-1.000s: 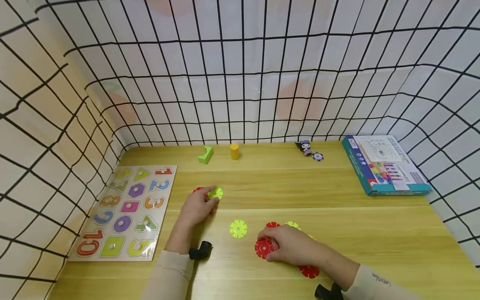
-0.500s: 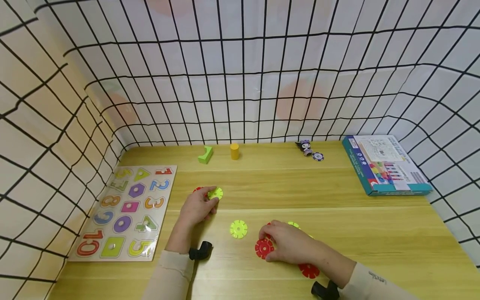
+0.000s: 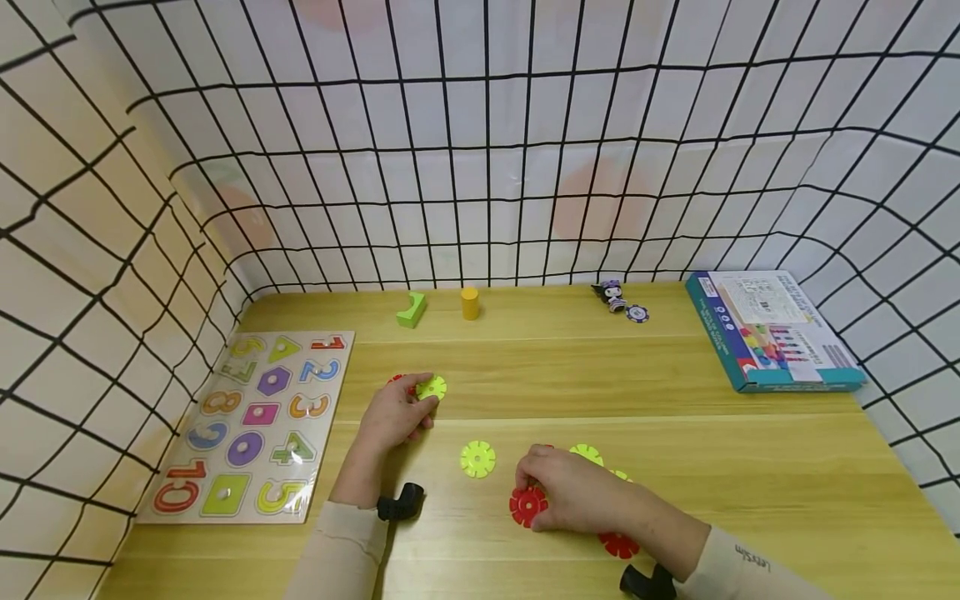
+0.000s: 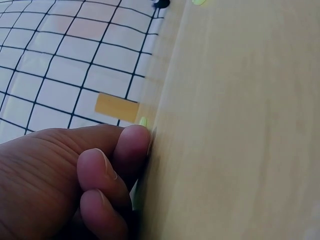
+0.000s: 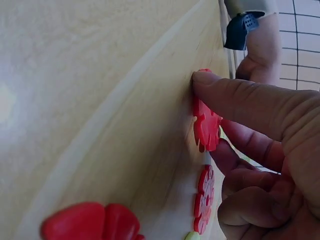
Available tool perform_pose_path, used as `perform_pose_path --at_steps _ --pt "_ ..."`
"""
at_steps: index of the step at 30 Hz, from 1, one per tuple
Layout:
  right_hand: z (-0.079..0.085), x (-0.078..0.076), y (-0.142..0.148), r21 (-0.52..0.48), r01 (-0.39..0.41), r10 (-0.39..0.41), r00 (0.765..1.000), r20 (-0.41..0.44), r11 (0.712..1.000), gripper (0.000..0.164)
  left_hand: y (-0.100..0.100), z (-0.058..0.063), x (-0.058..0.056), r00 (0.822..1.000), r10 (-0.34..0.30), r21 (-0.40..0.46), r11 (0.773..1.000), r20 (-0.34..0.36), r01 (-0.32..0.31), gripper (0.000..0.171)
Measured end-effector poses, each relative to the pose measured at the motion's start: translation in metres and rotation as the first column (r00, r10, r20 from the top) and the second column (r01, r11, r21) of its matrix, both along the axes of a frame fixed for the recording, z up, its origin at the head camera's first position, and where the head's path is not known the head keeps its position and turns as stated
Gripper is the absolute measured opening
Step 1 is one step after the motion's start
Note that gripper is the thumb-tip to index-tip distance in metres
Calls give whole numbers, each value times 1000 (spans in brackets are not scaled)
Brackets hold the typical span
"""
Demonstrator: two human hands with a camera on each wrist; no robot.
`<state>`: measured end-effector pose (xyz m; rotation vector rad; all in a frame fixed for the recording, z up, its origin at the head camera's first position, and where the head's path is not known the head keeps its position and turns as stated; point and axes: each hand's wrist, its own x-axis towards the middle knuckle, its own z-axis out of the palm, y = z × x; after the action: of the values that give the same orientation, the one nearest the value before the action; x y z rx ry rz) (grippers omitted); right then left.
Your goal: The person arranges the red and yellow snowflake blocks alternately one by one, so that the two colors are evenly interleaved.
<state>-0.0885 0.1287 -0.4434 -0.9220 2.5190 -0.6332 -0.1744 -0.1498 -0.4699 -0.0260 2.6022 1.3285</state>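
On the table in the head view, my left hand holds a yellow-green slotted plastic disc between thumb and index finger. A red slotted disc shows partly behind those fingers. My right hand grips another red slotted disc by its edges, low over the wood; in the right wrist view the thumb lies along this red disc. Between the hands lies a yellow-green disc. More discs lie around the right hand, including a red one partly under the wrist.
A number puzzle board lies at the left. Along the back stand a green block, an orange cylinder, a small figure and a round chip. A boxed toy lies back right, before a gridded cloth wall.
My right hand has shifted slightly toward my body with the red disc, which sits a little lower in the head view. The left hand has stayed in place.
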Motion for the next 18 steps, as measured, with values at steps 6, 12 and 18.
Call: perform_pose_path --at_steps 6,12,18 --pt "2 -3 -1 -95 -39 42 999 27 995 29 0 1 0 1000 -5 4 1000 -8 5 44" --pt "12 -22 -9 -249 46 9 977 215 967 7 1 1 1 1000 -3 23 1000 -11 3 44" --pt "12 -64 -32 -324 284 -179 932 316 902 14 2 0 2 1000 10 38 999 -9 -9 43"
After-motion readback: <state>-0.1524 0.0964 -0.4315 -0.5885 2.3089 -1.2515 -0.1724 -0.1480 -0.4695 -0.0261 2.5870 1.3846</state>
